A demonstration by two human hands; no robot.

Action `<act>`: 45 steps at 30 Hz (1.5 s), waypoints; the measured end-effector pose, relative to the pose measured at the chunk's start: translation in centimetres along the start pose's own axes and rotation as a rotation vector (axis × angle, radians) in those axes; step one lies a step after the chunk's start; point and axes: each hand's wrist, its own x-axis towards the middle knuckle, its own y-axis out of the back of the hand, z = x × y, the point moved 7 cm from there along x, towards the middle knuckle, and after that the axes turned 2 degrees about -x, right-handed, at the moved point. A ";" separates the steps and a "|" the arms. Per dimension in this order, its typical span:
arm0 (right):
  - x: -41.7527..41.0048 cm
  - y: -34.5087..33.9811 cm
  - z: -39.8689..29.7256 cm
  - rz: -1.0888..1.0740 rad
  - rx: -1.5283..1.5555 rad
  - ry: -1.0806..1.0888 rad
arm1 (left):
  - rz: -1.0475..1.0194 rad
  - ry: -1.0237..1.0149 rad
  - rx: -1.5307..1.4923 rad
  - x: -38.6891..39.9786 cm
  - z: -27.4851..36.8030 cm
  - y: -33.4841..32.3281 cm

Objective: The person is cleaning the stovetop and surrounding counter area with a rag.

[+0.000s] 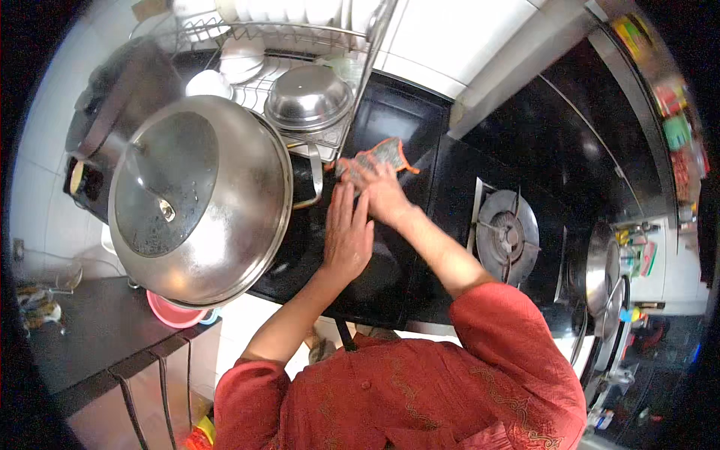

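Note:
A grey cleaning cloth with orange edging (388, 153) lies on the black countertop (388, 107), beside the dish rack. My right hand (379, 194) rests on the cloth with its fingers spread over the near part. Just below and left of it, my left hand (350, 236) is stretched flat, fingertips close to the right hand and the cloth's lower edge; nothing shows in it. A large steel wok with a domed lid and glass window (236, 169) stands to the left, its side handle (316, 174) pointing towards my hands.
A wire dish rack (332, 28) holds white bowls (242, 59) and an upturned steel bowl (308, 97). A gas burner (508, 239) is set in the counter at the right, with steel pans (603, 270) farther right. A pink basin (175, 310) sits at the lower left.

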 end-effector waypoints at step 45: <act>-13.2 2.9 -4.6 0.079 0.028 -0.413 | -0.404 -0.173 0.024 -6.0 0.4 -4.1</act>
